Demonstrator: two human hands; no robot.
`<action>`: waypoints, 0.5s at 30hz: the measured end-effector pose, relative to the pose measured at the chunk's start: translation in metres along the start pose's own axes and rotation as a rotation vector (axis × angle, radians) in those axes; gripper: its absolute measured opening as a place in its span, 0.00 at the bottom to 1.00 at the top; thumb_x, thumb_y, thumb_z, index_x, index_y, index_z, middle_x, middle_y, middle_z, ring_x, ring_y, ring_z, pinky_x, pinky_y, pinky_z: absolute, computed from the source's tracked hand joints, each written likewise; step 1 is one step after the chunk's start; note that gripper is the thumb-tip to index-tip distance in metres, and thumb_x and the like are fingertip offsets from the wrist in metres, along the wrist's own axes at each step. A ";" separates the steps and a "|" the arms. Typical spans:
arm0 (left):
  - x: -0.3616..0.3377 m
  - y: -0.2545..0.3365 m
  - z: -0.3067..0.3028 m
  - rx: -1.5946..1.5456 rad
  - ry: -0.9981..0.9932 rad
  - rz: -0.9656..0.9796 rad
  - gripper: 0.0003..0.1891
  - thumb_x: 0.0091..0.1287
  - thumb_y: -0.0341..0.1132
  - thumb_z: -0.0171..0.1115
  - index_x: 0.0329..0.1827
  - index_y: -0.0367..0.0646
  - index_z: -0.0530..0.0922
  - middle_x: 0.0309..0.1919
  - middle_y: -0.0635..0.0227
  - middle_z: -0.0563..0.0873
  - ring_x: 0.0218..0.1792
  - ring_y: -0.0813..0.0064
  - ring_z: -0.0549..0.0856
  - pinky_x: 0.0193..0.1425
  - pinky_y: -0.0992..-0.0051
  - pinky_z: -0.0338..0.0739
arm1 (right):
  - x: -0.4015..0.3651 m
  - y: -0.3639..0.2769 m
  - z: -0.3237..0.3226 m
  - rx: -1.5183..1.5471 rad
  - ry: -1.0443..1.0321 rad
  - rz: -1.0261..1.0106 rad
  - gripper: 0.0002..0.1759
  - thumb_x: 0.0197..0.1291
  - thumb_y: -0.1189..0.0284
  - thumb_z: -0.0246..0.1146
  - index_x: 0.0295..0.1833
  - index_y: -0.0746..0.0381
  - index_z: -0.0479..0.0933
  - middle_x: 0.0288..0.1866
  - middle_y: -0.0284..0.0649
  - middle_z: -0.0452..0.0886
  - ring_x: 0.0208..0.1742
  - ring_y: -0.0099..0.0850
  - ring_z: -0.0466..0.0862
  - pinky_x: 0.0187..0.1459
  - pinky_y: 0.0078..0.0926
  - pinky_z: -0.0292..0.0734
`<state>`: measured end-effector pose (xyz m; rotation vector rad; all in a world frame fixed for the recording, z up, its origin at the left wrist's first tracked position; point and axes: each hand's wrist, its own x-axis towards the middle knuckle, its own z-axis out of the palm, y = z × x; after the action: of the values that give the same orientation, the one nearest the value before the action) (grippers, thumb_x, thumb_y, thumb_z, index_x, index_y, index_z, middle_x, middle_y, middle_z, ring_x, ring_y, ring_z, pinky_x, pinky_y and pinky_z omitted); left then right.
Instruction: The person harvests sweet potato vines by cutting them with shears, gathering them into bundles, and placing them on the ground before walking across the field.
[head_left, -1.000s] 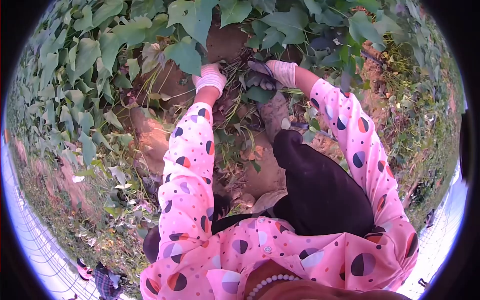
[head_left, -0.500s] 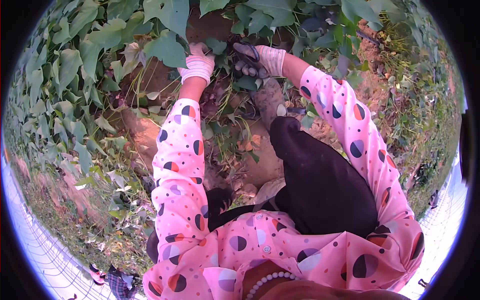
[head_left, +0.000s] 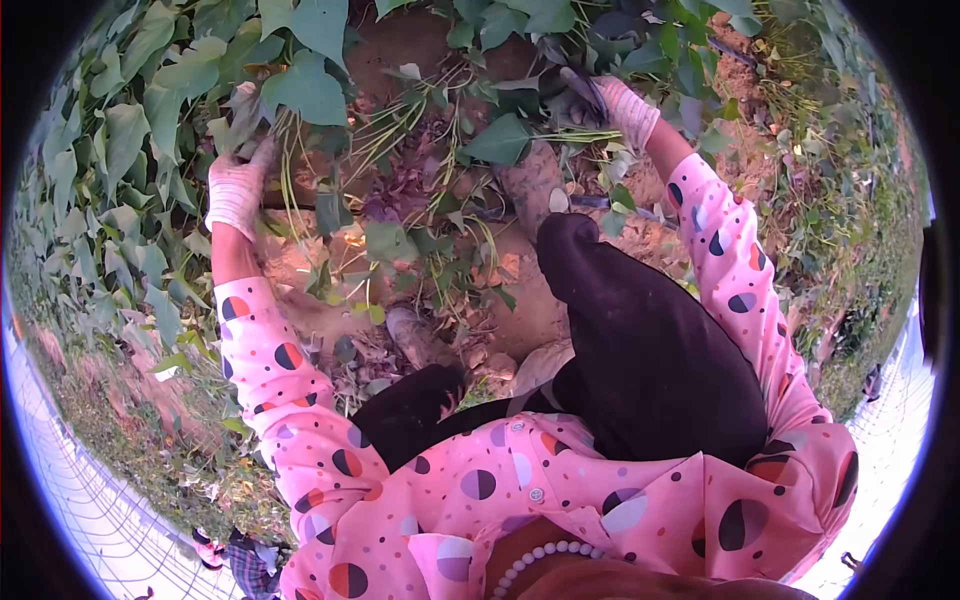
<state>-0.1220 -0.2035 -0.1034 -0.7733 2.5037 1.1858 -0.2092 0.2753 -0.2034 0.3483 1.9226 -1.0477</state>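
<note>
My left hand (head_left: pixel 238 190), in a pale striped glove, is at the left among broad green leaves. Its fingers curl round leafy vine stems (head_left: pixel 288 175), partly behind a drooping leaf. At the upper right is my right hand (head_left: pixel 622 108), in a matching glove with dark-coated fingers. Those fingers are closed at a bundle of light green stems (head_left: pixel 575 135); the grip is partly hidden. Between the hands, long vines (head_left: pixel 400 125) and a heart-shaped leaf (head_left: pixel 498 140) lie over brown soil.
My dark-trousered knee (head_left: pixel 640 340) is bent below the right hand, with a soil-covered shoe (head_left: pixel 530 185) before it. Dense foliage (head_left: pixel 130 140) fills the left. A dark thin pipe (head_left: pixel 590 200) crosses the soil. Another person (head_left: pixel 250 565) is at the lower left.
My hands have moved apart, the left one leftward and down, the right one rightward. Vine stems and bare soil now show between them.
</note>
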 end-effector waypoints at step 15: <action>-0.043 0.025 0.198 -0.340 -0.195 -0.004 0.19 0.56 0.38 0.68 0.48 0.37 0.80 0.30 0.59 0.86 0.30 0.74 0.83 0.41 0.75 0.77 | 0.010 -0.062 0.044 -0.384 -0.453 -0.016 0.34 0.56 0.36 0.57 0.27 0.60 0.77 0.17 0.31 0.73 0.15 0.21 0.73 0.18 0.18 0.67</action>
<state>-0.0991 -0.0219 -0.1934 -0.6993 2.1715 1.6257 -0.2268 0.2019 -0.1894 -0.1158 1.6626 -0.6715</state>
